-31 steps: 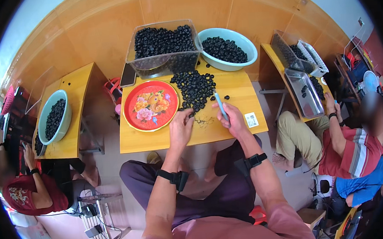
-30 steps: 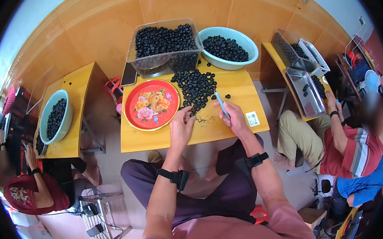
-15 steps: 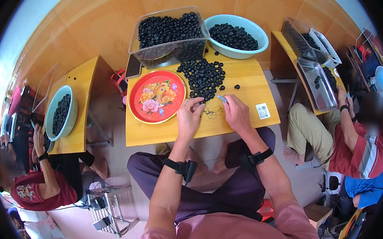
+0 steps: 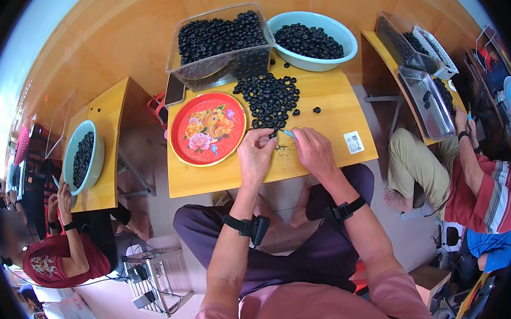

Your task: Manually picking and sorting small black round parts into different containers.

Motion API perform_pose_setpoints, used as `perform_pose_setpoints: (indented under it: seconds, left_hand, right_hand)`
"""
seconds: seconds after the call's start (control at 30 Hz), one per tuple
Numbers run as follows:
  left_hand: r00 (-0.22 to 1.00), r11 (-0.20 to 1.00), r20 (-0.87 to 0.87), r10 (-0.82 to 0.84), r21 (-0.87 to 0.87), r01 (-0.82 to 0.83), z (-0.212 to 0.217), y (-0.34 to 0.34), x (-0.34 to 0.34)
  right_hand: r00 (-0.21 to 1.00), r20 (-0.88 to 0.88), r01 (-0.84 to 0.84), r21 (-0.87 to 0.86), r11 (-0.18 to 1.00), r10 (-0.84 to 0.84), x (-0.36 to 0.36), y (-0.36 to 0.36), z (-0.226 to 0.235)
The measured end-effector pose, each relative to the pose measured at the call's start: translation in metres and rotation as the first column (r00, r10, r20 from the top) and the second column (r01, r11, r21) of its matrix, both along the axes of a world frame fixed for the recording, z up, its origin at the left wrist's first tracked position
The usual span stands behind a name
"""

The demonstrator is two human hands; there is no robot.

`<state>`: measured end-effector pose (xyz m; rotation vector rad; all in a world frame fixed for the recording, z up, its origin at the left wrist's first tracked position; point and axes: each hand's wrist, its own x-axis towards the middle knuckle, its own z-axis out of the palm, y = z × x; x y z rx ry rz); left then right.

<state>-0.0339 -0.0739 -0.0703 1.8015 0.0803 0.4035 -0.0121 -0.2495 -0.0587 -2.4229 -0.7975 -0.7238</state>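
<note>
Centrally, left hand (image 4: 255,153) pinches black piece (image 4: 273,135); right hand (image 4: 313,150) beside.

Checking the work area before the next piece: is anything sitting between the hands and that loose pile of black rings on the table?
Nothing visible. The left hand and right hand rest at the near edge of the pile of black rings, with only bare yellow table around them. The red tray lies off to the left.

We sit at a yellow wooden table (image 4: 325,155) on a pale floor (image 4: 165,212). Beyond our hands rises an orange wood-panelled wall (image 4: 125,44); matching tables (image 4: 111,145) stand either side
</note>
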Motion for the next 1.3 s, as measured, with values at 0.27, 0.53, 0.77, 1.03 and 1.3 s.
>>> perform_pose_setpoints:
  seconds: [0.27, 0.53, 0.77, 1.03, 1.3]
  left_hand:
    - [1.000, 0.963, 0.023, 0.022, -0.270, -0.015, -0.003, -0.010, 0.002]
    - [1.000, 0.994, -0.016, -0.004, -0.105, 0.002, -0.004, -0.006, -0.001]
    - [1.000, 0.996, -0.008, 0.013, -0.091, -0.014, -0.001, -0.008, -0.002]
    - [0.999, 0.998, -0.032, 0.004, -0.066, -0.007, 0.002, -0.007, -0.005]
    - [0.999, 0.959, 0.026, 0.028, -0.282, -0.019, -0.013, -0.003, -0.004]
  right_hand:
    - [1.000, 0.017, -0.013, -0.033, 0.999, 0.014, -0.001, 0.001, -0.003]
    - [0.999, 0.012, -0.037, -0.079, 0.996, 0.038, -0.002, 0.000, -0.001]
    - [0.999, 0.025, -0.032, -0.080, 0.996, 0.034, -0.003, 0.001, -0.001]
    - [0.999, 0.001, -0.041, -0.090, 0.995, 0.042, -0.004, 0.000, -0.002]
    - [0.996, -0.045, 0.073, -0.144, 0.987, -0.080, 0.000, 0.000, -0.008]
